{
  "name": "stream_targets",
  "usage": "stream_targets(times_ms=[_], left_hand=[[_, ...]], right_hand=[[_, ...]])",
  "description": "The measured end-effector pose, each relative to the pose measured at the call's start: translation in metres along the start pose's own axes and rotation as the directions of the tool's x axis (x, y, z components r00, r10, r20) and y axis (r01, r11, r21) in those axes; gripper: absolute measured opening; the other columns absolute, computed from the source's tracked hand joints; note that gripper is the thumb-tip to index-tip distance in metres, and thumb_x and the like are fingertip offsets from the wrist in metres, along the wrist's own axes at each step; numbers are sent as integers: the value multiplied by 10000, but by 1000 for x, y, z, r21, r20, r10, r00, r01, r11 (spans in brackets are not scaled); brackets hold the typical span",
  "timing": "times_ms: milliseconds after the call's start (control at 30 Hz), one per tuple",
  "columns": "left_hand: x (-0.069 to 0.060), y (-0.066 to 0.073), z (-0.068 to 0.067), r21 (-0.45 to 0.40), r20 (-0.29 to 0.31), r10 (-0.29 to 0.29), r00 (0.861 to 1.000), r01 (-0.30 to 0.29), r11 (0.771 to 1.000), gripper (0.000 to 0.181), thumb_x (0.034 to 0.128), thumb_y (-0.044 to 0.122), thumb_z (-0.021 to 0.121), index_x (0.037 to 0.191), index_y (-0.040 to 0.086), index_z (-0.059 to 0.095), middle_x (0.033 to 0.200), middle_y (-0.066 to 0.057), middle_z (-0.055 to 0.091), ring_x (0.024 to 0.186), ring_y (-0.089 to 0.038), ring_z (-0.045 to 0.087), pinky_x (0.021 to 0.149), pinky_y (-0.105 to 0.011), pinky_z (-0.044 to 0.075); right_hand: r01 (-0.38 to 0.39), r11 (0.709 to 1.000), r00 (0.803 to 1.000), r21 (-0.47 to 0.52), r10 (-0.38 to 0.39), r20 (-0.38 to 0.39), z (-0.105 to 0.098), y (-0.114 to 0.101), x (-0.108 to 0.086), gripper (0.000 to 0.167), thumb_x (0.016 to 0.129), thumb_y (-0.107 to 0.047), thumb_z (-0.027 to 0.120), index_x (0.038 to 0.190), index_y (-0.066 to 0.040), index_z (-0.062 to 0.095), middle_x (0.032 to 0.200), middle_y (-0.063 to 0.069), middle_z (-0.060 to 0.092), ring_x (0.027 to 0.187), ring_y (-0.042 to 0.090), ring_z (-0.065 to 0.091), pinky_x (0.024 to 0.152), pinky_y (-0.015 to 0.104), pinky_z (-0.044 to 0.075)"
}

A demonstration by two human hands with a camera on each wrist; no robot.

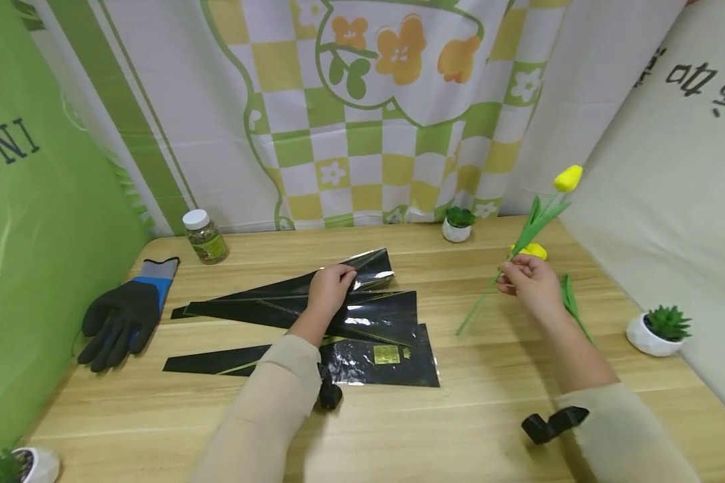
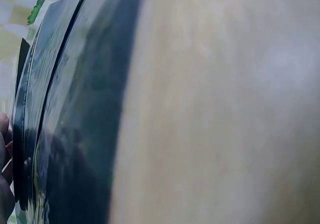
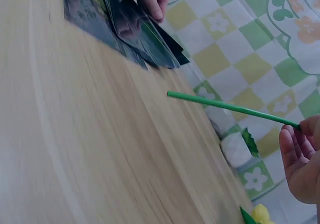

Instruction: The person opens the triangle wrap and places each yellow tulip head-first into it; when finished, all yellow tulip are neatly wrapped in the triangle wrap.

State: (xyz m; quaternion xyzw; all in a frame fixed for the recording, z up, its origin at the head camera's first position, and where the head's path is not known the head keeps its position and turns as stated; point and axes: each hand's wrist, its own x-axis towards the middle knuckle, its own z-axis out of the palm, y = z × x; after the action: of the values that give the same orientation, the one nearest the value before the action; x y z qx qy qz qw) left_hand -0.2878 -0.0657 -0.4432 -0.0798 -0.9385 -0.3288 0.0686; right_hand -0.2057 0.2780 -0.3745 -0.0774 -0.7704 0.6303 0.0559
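My right hand [image 1: 530, 280] pinches the thin green stem of a yellow artificial tulip [image 1: 568, 178], which slants up and to the right above the table. In the right wrist view, the bare lower stem [image 3: 230, 107] sticks out from the fingertips. My left hand [image 1: 331, 288] pinches the upper edge of a black cone-shaped flower sleeve [image 1: 374, 315], its wide end facing right. Another black sleeve [image 1: 423, 355] with a gold label lies flat nearer to me. Behind the right hand lies a second yellow tulip [image 1: 533, 251], partly hidden by that hand.
A black and blue work glove [image 1: 127, 312] lies at the left. A white-capped jar [image 1: 207, 238] stands at the back left. Small potted plants stand at the back [image 1: 457, 228], the right [image 1: 655, 335] and the front left corner [image 1: 33, 463]. Curtains enclose the wooden table [image 1: 459, 429].
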Motion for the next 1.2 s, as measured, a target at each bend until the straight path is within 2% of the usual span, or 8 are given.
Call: stream_targets(times_ms=[100,300,467,600,767,833,967,1200], left_hand=[[0,1,1,-4,-3,10,1000,-10,1000,265,987,279,589,1148,123,732,1156,-68,726,1094,-266,671,943,-422,547],[-2,0,5,-4,3,-2,1000,2,1000,273,988,294,586,1160,137,728,1164,-65,721,1094,-263,668,938,-419,549],[-3,1,6,-12,11,-5,1000,5,1000,279,990,300,581,1168,140,725,1172,-68,715,1098,-262,664,935,-424,551],[-3,1,7,-5,13,2,1000,-2,1000,279,991,304,580,1168,144,726,1173,-67,715,1102,-260,663,944,-425,548],[-3,1,8,12,15,4,1000,-4,1000,277,991,303,581,1169,149,727,1182,-54,717,1118,-251,661,967,-421,539],[-3,1,8,19,17,6,1000,-6,1000,276,989,302,584,1170,151,728,1181,-47,719,1118,-247,663,970,-419,538],[-3,1,10,47,19,25,999,-26,999,272,984,301,594,1168,155,731,1172,-35,725,1114,-245,669,977,-416,534],[-4,1,9,84,22,44,999,-45,995,271,984,298,594,1168,155,733,1163,-30,729,1116,-245,670,982,-419,529]], right_hand=[[-29,993,1000,114,30,-10,12,-1,5,203,996,-150,549,1145,-99,420,859,-114,586,751,-20,611,692,120,564],[-63,966,996,251,78,-50,32,1,15,214,983,-85,554,1118,-146,400,876,-90,569,740,-12,618,683,116,560],[-115,918,982,381,163,-95,44,3,25,225,979,-48,545,1109,-158,398,903,-45,547,737,20,623,686,129,565],[-156,857,954,491,259,-149,51,5,35,256,982,-25,517,1181,-123,388,954,-4,530,754,50,615,696,139,567],[-168,795,904,583,360,-230,61,8,48,376,986,-22,494,1313,-79,316,1042,28,503,774,73,592,716,145,561],[-172,770,884,615,396,-248,67,10,51,377,982,-21,502,1309,-82,324,1055,37,511,774,79,591,693,139,555],[-182,765,872,618,417,-258,84,16,56,307,978,-21,516,1230,-91,354,1035,55,525,746,74,597,646,130,541],[-194,786,892,587,390,-227,119,24,54,249,983,-7,501,1178,-72,360,974,63,509,690,70,602,631,137,538]])
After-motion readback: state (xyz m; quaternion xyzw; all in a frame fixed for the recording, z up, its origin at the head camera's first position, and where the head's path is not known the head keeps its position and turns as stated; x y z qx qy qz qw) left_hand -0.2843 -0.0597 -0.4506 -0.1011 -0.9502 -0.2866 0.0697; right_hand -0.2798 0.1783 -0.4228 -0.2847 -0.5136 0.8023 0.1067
